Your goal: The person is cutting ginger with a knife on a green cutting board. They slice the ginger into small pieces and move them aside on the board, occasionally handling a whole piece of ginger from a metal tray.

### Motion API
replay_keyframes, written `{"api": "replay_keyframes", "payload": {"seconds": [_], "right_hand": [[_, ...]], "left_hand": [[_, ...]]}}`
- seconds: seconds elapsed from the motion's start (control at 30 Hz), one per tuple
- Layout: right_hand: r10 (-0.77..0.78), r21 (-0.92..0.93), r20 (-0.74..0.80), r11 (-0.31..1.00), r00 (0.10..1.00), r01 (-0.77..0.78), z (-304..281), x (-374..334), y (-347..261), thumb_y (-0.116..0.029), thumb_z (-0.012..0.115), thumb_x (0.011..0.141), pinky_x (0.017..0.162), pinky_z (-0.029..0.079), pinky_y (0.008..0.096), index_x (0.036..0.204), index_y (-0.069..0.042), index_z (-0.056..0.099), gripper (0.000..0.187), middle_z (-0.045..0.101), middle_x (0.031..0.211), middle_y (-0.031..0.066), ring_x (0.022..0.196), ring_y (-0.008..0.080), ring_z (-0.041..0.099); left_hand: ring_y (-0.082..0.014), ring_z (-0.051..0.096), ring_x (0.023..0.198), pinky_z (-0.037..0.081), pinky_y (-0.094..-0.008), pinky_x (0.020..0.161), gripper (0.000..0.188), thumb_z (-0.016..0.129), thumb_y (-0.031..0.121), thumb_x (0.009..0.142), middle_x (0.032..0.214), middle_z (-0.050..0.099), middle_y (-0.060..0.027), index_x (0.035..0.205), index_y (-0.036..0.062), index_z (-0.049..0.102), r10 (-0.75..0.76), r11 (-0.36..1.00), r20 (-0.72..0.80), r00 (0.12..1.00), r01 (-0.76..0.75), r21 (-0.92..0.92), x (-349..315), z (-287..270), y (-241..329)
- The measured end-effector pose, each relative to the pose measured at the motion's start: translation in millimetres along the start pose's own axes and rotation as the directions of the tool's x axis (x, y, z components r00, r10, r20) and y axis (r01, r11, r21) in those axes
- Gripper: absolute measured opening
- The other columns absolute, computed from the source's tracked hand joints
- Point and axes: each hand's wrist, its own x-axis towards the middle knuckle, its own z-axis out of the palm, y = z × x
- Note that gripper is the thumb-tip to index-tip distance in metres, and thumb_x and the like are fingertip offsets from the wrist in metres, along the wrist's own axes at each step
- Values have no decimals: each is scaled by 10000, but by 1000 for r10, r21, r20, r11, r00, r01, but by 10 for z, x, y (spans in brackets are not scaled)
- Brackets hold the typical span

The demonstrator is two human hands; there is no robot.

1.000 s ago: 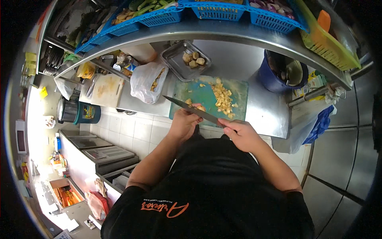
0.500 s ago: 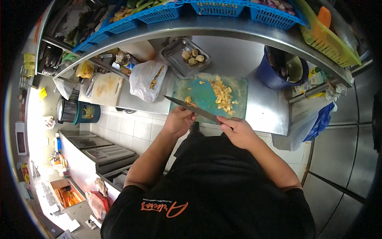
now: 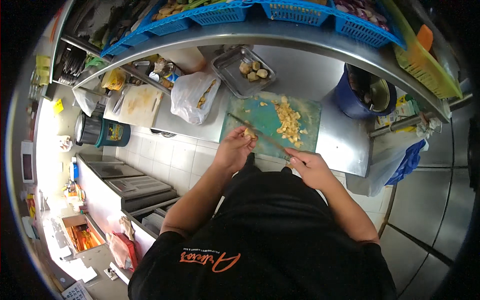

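Observation:
My left hand [image 3: 235, 150] pinches a small yellowish peeled vegetable piece [image 3: 249, 132] above the near left part of a green cutting board [image 3: 242, 107]. My right hand [image 3: 311, 170] grips the handle of a kitchen knife [image 3: 267, 139], whose blade slants to the upper left, its middle close to that piece. The blade is slightly blurred. Diced yellowish chunks [image 3: 288, 122] are strewn over the right half of the board. Behind it, a clear rectangular tray [image 3: 231, 75] holds several peeled, rounded lumps [image 3: 253, 71]. Left of the board lies a white plastic bag [image 3: 190, 102] with yellowish pieces showing.
A blue bucket [image 3: 345, 97] stands right of the board on the steel counter [image 3: 342, 137]. Overhead, a steel shelf [image 3: 310, 42] carries blue baskets [image 3: 215, 15] of vegetables and a yellow-green basket [image 3: 425, 75]. A white board [image 3: 135, 107] lies far left.
The knife blade has shifted from in front of the left fingers to just beyond them, exposing the held piece. The whole scene sits slightly farther right in view.

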Motion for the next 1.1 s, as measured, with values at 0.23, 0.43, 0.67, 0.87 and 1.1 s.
{"api": "replay_keyframes", "payload": {"seconds": [0.23,0.43,0.67,0.87,1.1], "right_hand": [[-22,-82,90,996,996,30,-69,83,-303,-273,592,1000,920,523,405,1336,-114,643,375,704,1141,210,1028,387,680],[-155,-107,39,981,987,159,-41,75,-149,-282,595,1001,876,534,417,1338,-114,642,379,715,1062,210,955,384,692],[129,-124,8,984,992,-127,-161,23,181,-227,579,1029,929,505,328,1356,-87,630,359,724,1145,177,1047,239,690],[-103,-83,3,991,995,103,-112,23,-126,-281,607,994,894,529,415,1329,-120,650,374,717,1067,197,970,372,683],[-128,-255,-4,959,992,123,-176,12,177,-290,615,982,885,528,433,1335,-152,650,380,704,1000,183,980,378,666]], "left_hand": [[-200,624,1027,510,-344,885,302,576,-20,950,1143,644,-84,1240,64,572,-4,998,24,1000,6,-67,-27,200,-46],[-188,626,965,517,-324,852,210,563,3,974,1084,649,-75,1176,53,595,-23,994,-35,999,19,-108,-54,235,-63],[-214,640,994,525,-325,866,176,533,23,995,1093,657,-84,1163,47,581,-12,999,-103,995,7,-45,-35,252,12],[-243,658,1033,540,-362,908,276,520,27,986,1173,661,-123,1262,32,525,27,995,-28,999,-30,-99,67,270,-89],[-219,611,972,499,-360,836,218,474,-40,945,1125,644,-103,1123,43,569,-58,983,-130,990,34,-179,80,192,-59]]}}
